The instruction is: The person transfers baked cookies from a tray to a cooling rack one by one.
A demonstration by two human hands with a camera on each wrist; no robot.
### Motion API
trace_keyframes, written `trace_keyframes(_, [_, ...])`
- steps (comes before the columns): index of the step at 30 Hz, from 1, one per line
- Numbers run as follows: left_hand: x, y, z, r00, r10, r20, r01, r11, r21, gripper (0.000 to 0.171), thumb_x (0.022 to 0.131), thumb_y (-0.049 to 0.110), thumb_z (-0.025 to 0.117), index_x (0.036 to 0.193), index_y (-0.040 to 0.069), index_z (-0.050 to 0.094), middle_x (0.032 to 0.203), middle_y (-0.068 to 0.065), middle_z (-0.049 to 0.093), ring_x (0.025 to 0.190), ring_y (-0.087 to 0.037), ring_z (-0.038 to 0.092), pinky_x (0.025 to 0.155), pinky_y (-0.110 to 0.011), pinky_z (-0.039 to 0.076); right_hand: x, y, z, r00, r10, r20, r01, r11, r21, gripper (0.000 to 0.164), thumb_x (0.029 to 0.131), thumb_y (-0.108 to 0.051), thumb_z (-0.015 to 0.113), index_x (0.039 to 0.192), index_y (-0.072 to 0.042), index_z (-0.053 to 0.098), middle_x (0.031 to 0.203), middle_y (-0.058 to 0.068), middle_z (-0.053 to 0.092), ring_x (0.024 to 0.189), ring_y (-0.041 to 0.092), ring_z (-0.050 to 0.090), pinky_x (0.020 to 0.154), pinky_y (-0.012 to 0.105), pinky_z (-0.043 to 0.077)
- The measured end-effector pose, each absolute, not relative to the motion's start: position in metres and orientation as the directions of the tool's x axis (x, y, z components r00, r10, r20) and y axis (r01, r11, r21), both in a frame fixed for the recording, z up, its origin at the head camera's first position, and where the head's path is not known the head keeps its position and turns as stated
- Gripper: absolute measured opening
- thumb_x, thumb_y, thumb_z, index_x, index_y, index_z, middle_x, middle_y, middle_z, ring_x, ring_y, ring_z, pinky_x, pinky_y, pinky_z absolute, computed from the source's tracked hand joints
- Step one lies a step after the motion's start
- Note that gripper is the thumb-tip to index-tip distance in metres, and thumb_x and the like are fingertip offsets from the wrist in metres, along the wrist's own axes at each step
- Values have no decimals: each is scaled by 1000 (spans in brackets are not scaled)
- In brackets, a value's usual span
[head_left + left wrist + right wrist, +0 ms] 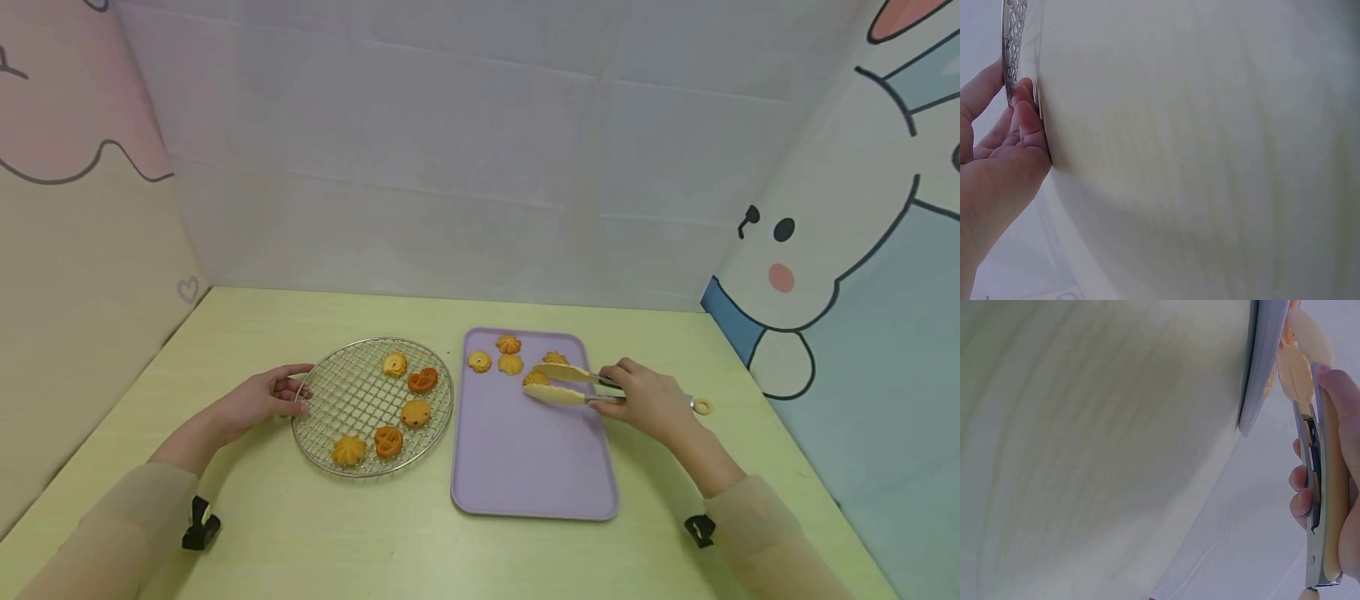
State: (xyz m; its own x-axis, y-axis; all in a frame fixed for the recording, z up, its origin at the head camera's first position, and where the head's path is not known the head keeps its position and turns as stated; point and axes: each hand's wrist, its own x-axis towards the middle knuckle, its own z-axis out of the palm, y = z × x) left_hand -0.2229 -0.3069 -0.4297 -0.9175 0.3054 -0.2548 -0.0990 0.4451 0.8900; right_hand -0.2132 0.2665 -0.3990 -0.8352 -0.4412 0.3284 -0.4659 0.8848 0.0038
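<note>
My right hand (648, 400) holds a pair of tongs (1325, 487) with cream tips over the purple tray (532, 467). Between the tips lies a round cookie (536, 379) on the tray; whether they pinch it I cannot tell. Several other cookies, among them a flower-shaped cookie (511, 364), sit at the tray's far end. My left hand (266, 396) grips the left rim of a round wire rack (337, 400), thumb on one side and fingers beneath. On the rack rest two pretzels (388, 442), a flower-shaped cookie (348, 450), a dotted round cookie (416, 413) and a ring-marked cookie (394, 363).
Rack and tray stand side by side on a pale wooden table (300, 533), a narrow gap between them. A white wall (450, 167) rises behind, with cartoon-printed panels (795, 250) at both sides. Black straps hang at both wrists.
</note>
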Motion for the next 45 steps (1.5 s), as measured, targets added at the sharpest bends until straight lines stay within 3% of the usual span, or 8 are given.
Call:
trace_keyframes(25, [-220,-304,-425,-914,310,-262,-102,451,887,83,84,15,71,148,1,20,114,-15,51,94,-12,51,71,-25,44,-199,240,-353,-734,-498,461,-536,842,57,48,72,-49,76,103,-12,68,88,2,63,60,15,57,44,29,43])
trace_keyframes(29, [-220,-304,-424,-914,310,-262,-97,460,883,83,85,15,71,148,0,20,114,-16,50,94,-13,50,70,-25,44,-197,234,-344,-711,-505,489,-551,833,59,50,76,-55,71,103,-13,68,89,1,62,58,14,55,43,28,41])
trace_keyframes(35, [-219,-304,-423,-914,304,-268,-101,469,877,83,84,16,71,149,2,20,116,-18,50,95,-13,50,70,-26,44,-195,222,-332,-686,-509,520,-568,821,56,64,82,-70,51,105,-13,68,91,1,63,58,15,56,42,27,40])
trace_keyframes(39, [-219,-304,-423,-915,301,-270,-105,468,877,83,84,16,71,149,2,20,116,-17,50,95,-13,50,70,-25,44,-196,214,-327,-658,-523,542,-592,804,58,67,83,-71,45,105,-12,68,92,2,63,58,15,56,42,27,40])
trace_keyframes(45, [-219,-303,-423,-914,311,-262,-97,458,883,82,85,16,70,148,0,20,114,-16,50,95,-14,50,70,-25,44,-197,202,-320,-632,-533,563,-615,787,54,52,78,-57,68,104,-11,68,93,2,64,63,16,60,46,30,45])
